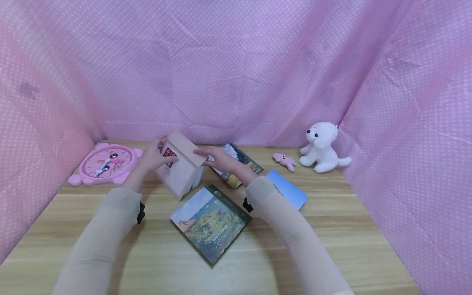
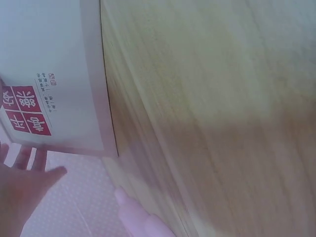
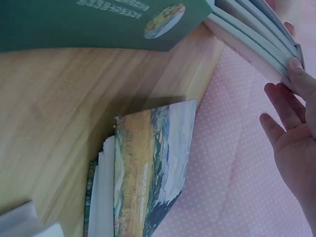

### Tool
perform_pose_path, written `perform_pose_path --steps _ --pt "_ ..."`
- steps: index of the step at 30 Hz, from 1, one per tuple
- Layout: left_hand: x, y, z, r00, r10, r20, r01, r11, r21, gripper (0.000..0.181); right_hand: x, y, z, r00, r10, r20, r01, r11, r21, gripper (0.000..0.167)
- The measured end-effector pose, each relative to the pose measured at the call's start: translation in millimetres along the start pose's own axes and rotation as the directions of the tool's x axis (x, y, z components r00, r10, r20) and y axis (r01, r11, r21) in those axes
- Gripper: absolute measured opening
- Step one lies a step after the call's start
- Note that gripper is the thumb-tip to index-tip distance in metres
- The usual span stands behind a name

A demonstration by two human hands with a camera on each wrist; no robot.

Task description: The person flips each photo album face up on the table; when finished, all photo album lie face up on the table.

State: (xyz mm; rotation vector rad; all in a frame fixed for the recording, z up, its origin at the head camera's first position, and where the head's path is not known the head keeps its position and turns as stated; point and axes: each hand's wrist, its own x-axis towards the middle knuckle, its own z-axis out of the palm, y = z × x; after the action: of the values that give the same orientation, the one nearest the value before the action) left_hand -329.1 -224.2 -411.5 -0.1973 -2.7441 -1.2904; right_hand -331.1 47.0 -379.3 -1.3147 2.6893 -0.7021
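A thick cream book [image 1: 180, 168] with a red square of white characters on its cover stands tilted above the back left of the table. My left hand [image 1: 153, 155] grips its left side, thumb over the cover and fingers at the upper edge. At its right side, my right hand [image 1: 223, 159] pinches the edge. In the right wrist view the book's [image 3: 252, 44] page blocks fan slightly apart beside that thumb. The left wrist view shows the cover [image 2: 54, 59] close up, with several left fingers [image 2: 39, 160] at its border.
A photo album [image 1: 212, 225] lies in front of the book. Behind the right forearm is another painted-cover album [image 1: 241, 162], with a blue booklet [image 1: 287, 190] nearby. A pink clock [image 1: 107, 164] lies left; a small pink toy [image 1: 284, 160] and white plush dog [image 1: 321, 147] are right.
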Motion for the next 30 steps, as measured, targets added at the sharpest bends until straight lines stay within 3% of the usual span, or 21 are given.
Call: perform_pose_path --steps 5,9,16,21,25,30 --pt "0.2 2.0 -0.2 0.998 -0.010 -0.057 0.009 1.000 -0.026 0.111 -0.9 -3.5 -4.9 0.999 -0.037 -0.033 0.039 0.998 0.042 0.047" --pt "-1.0 7.5 -3.9 0.996 -0.009 -0.086 0.006 0.999 -0.033 0.110 -0.9 -6.2 -9.3 0.997 -0.069 -0.038 0.070 0.997 0.022 0.047" --pt "-4.7 16.3 -11.0 0.997 -0.003 -0.077 0.000 0.999 -0.035 0.108 -1.4 -13.5 -15.5 0.998 -0.055 -0.041 0.057 0.996 0.064 0.048" --pt "-7.4 15.4 -12.4 0.995 0.046 -0.093 -0.051 0.998 -0.048 0.103 0.8 -18.5 -16.4 0.994 -0.098 -0.056 0.103 0.990 0.093 0.047" --pt "-9.7 13.3 -12.7 0.993 0.066 -0.097 -0.076 0.991 -0.106 0.099 2.8 -19.7 -14.7 0.991 -0.121 -0.065 0.128 0.984 0.125 0.046" --pt "-12.5 11.4 -16.3 0.997 0.041 -0.058 -0.050 0.985 -0.168 0.096 5.7 -19.5 -8.1 0.990 -0.126 -0.061 0.137 0.964 0.227 0.052"
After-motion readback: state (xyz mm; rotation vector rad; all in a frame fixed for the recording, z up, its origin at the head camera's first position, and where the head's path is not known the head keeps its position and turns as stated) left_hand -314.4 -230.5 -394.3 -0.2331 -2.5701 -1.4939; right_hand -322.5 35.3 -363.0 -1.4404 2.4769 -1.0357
